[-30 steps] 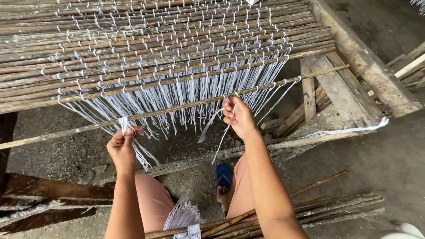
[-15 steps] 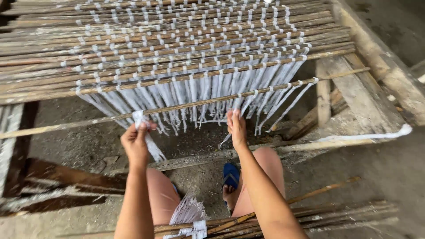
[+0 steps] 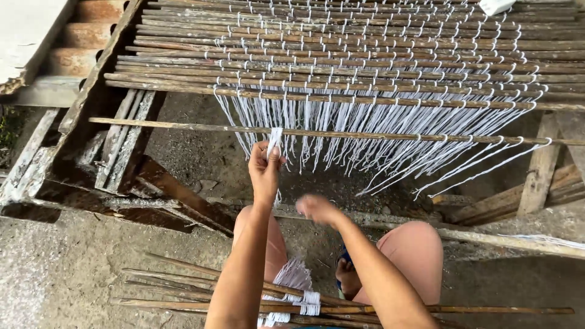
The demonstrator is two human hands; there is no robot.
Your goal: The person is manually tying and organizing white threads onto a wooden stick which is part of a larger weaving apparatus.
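Note:
A mat of thin brown sticks tied with rows of white string lies across a wooden frame. Loose white strands hang from its near edge. One loose stick lies across the strands just below the mat. My left hand is raised to this stick and pinches a white strand between thumb and fingers. My right hand is lower, blurred with motion, away from the stick, fingers curled; I cannot tell whether it holds anything.
A bundle of spare sticks bound with white string lies across my lap. Weathered frame beams run at the left, more planks at the right. Concrete floor lies below, brick steps at the top left.
The view has shifted so the mat sits further right. My right hand has dropped from the loose stick towards my knee. My left hand stays up on the white strand.

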